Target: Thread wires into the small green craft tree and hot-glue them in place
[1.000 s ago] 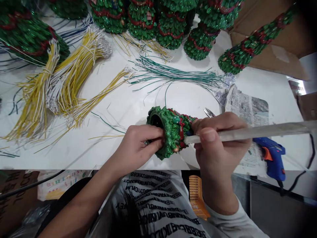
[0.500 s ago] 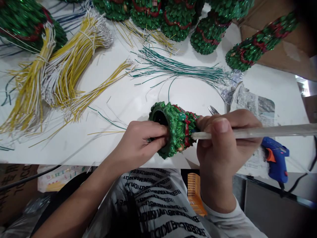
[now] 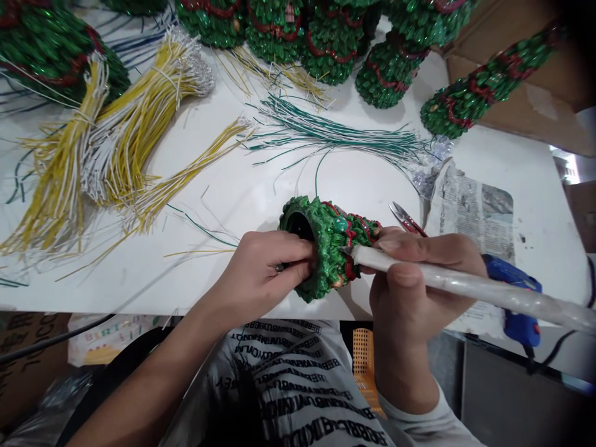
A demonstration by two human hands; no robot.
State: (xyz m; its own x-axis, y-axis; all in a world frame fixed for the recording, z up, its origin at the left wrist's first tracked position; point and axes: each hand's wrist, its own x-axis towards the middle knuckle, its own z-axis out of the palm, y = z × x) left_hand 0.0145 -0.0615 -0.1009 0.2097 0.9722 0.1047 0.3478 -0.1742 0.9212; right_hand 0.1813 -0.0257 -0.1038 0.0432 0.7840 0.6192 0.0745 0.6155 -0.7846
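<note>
A green Christmas tree figurine point(image 3: 328, 248) with red garland lies on its side, its hollow base facing left. My left hand point(image 3: 272, 267) grips it at the base, thumb and fingers reaching into the opening; their tips are hidden inside. Thin wires point(image 3: 205, 230) trail out to the left of that hand. In my right hand point(image 3: 419, 279) is a slim pointed tool point(image 3: 447, 279) with a whitish wrapped handle. Its metal tip is at the side of the tree, though contact is hard to make out. Some fingers of my right hand are behind the tree's narrow end.
Green-and-white wires point(image 3: 335, 133) and yellow-and-white wire bundles point(image 3: 135, 124) lie beyond and to the left. Several more trees point(image 3: 330, 49) stand at the back. Red-handled snips point(image 3: 407, 218), newspaper point(image 3: 470, 208) and a blue glue gun point(image 3: 521, 329) are at the right.
The tool has tilted, its rear end swinging down and toward me, and its metal tip now shows against the tree. My right hand has turned with it; the left stays at the base.
</note>
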